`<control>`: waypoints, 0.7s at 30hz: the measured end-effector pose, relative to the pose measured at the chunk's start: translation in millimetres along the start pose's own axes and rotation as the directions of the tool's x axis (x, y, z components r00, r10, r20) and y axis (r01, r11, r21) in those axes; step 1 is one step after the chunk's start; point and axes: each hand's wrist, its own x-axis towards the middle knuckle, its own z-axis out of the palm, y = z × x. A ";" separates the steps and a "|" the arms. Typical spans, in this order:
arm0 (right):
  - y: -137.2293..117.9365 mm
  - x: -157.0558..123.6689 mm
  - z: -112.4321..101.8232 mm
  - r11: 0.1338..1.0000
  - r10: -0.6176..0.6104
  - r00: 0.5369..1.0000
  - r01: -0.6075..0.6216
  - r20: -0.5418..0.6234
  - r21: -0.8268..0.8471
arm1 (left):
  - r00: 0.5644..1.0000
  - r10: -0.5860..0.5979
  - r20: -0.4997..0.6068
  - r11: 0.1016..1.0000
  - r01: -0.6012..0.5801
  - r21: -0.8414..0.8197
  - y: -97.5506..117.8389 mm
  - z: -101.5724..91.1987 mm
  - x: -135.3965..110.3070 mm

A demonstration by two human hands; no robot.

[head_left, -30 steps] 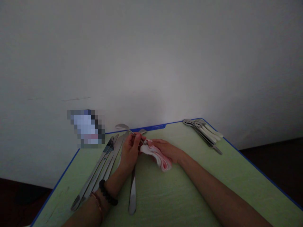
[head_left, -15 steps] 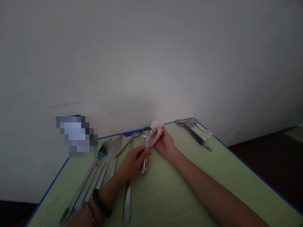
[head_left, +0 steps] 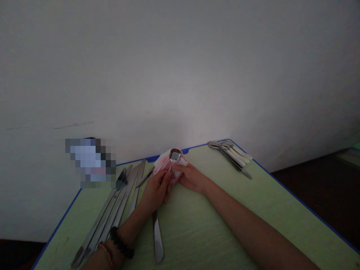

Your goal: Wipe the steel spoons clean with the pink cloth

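Note:
My left hand (head_left: 155, 189) is closed around the handle of a metal spoon (head_left: 174, 155), whose bowl stands up near the table's far edge. My right hand (head_left: 191, 178) pinches a pink and white cloth (head_left: 164, 162) that wraps around the spoon just below the bowl. Both hands meet over the far middle of the green table (head_left: 213, 232). A black bead bracelet (head_left: 120, 243) sits on my left wrist.
Several long knives (head_left: 112, 213) lie in a row at the left. One knife (head_left: 158, 240) lies alone under my left forearm. A pile of spoons with pale handles (head_left: 232, 153) rests at the far right corner. A white wall rises behind the blue table edge.
The spoon has turned from lying low in my left hand to standing bowl up. The cloth moved from beside the bowl to wrapping the neck, and my hands drew together.

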 end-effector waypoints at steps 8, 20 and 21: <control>-2.0 9.9 -2.0 0.983 -0.139 0.969 0.161 -0.206 0.093 | 0.994 -0.023 -0.108 0.949 -0.013 -0.315 -6.7 2.1 4.3; -5.7 -4.7 10.8 0.889 -0.024 0.956 0.154 0.293 -0.432 | 0.951 0.034 -0.306 0.788 -0.214 -0.577 -2.0 -2.4 6.0; -5.4 -4.5 10.8 0.892 -0.014 0.956 0.145 0.293 -0.428 | 0.953 0.034 -0.302 0.800 -0.207 -0.563 -1.8 -2.4 5.6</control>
